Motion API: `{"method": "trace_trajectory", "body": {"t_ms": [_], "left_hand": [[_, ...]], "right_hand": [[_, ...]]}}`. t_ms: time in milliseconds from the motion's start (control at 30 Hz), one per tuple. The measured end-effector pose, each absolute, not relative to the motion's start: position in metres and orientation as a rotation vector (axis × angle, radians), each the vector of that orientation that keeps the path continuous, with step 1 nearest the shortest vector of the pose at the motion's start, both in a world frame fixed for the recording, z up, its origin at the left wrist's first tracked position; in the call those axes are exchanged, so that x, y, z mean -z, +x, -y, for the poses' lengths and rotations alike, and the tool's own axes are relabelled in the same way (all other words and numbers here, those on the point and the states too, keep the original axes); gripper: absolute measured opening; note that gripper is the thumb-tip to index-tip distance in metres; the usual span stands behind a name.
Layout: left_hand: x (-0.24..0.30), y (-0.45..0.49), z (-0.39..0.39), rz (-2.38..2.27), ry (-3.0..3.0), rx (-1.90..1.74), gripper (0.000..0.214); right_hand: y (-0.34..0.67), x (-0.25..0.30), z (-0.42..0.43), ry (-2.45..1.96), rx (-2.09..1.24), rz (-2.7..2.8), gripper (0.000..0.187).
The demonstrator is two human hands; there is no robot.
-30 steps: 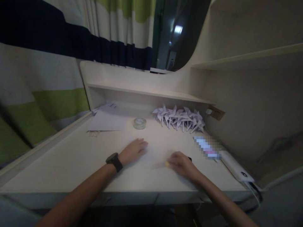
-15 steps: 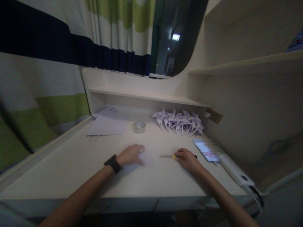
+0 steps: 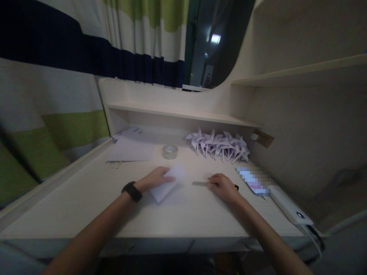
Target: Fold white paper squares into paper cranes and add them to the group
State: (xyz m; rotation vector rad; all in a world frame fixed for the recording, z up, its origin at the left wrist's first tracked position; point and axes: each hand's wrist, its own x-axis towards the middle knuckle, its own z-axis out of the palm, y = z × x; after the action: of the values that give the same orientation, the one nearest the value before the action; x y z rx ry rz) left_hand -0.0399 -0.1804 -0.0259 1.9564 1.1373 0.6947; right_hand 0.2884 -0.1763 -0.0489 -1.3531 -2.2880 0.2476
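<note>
My left hand point(image 3: 153, 178), with a dark watch on the wrist, pinches a small white sheet of paper point(image 3: 168, 183) and holds it tilted above the pale desk point(image 3: 86, 202). My right hand point(image 3: 222, 186) rests on the desk over a utility knife point(image 3: 200, 183), whose metal blade sticks out to the left and whose yellow-black end shows at the right. The fingers lie curled on the knife.
A roll of clear tape point(image 3: 170, 151) stands behind the hands. A pile of folded paper pinwheels point(image 3: 219, 145) lies at the back right, and a stack of paper sheets point(image 3: 130, 147) at the back left. A phone point(image 3: 254, 180) and a white power bank point(image 3: 291, 208) lie on the right.
My left hand has lifted the paper sheet off the desk. My right hand has moved the knife away from the sheet and set it down farther back.
</note>
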Motion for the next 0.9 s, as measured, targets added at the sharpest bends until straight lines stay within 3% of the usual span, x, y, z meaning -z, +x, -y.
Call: {"method": "trace_trajectory", "body": {"t_ms": [233, 533, 900], "left_hand": [[0.019, -0.012, 0.183, -1.097, 1.744, -0.932, 0.037], [0.040, -0.008, 0.182, -0.868, 1.468, -0.942, 0.034], [0.049, -0.002, 0.182, -1.052, 1.528, -1.076, 0.033]], "right_hand": [[0.215, 0.044, 0.170, -1.106, -1.324, 1.553, 0.049], [0.187, 0.067, 0.162, -1.036, -1.392, 1.593, 0.042], [0.184, 0.071, 0.169, -0.995, -1.350, 1.745, 0.046]]}}
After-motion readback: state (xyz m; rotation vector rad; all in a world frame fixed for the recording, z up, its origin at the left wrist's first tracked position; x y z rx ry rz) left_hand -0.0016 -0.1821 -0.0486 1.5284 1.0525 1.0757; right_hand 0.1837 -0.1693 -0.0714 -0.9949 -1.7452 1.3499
